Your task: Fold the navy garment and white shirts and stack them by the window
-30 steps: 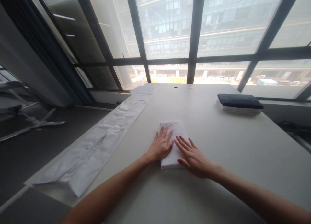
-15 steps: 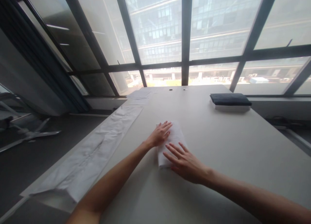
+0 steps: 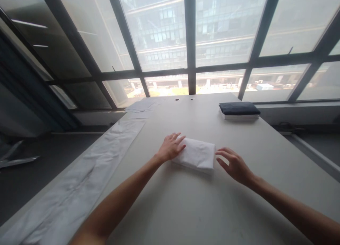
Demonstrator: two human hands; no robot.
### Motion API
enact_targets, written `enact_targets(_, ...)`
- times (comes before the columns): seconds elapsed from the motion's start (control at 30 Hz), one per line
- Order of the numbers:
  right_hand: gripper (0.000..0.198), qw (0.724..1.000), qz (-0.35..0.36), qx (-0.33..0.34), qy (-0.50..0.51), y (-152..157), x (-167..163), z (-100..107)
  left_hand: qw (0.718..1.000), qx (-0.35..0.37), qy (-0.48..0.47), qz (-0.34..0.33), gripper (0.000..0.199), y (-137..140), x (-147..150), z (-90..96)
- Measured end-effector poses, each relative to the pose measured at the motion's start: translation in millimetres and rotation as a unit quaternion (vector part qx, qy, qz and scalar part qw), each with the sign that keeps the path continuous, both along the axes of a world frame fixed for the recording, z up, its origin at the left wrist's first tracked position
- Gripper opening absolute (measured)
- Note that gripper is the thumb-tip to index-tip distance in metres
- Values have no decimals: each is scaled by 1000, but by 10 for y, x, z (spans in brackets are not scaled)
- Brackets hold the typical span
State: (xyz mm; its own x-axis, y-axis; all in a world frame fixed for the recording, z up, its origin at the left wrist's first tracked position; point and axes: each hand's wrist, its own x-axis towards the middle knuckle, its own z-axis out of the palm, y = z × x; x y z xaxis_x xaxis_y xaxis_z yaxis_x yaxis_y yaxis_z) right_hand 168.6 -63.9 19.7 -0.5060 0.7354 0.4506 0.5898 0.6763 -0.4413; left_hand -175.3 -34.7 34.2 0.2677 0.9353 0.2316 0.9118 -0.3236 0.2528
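Note:
A folded white cloth (image 3: 198, 153) lies flat on the white table (image 3: 164, 209) in front of me, its long side running left to right. My left hand (image 3: 171, 146) rests on the cloth's left end with fingers spread and holds nothing. Just off the cloth's right edge is my right hand (image 3: 235, 163), fingers apart and empty, with a narrow gap between fingertips and cloth.
Along the table's left side stretches a long, wrinkled white cloth (image 3: 87, 177). Thin white sheets (image 3: 139, 106) lie at the far left. At the far right a dark folded cloth (image 3: 239, 108) tops a white stack (image 3: 240, 116). Windows stand beyond the table.
The folded cloth, earlier lengthwise away from me under both hands, now lies crosswise and looks wider. My right hand has moved right, off the cloth. The view has turned slightly right.

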Motion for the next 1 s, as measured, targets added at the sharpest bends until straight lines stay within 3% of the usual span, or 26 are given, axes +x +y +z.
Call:
enact_targets(0.1,30,992,-97,-76,32,-179,-76,-41,998,-36,-33,-26,56,118,-196,-101)
enact_targets(0.2,35,986,-98,-133,15,-322,-210,-91,996,-73,-43,-24,66,141,-340,-214)
enact_targets(0.33,31,984,-87,-153,23,-376,-278,-161,996,-74,-44,-23,72,118,-388,-265)
enact_targets(0.47,17,989,-93,-93,64,-365,-237,-178,996,-62,-48,-29,68,137,-397,-283)
enact_targets(0.6,31,995,-48,-2,82,-225,-433,5,997,-58,-44,-29,70,168,-425,-337)
enact_targets(0.67,34,998,-42,-10,52,-82,-672,133,997,-63,-36,-30,70,177,-437,-361)
enact_targets(0.77,43,994,-98,-40,10,129,-1078,210,996,-81,-28,-19,67,180,-450,-380)
enact_targets(0.9,54,989,-126,-64,-39,203,-1395,10,996,-83,-21,-15,62,170,-456,-391)
enact_targets(1.0,53,992,-122,-31,-32,136,-1413,-151,996,-84,-6,-1,60,158,-449,-382)
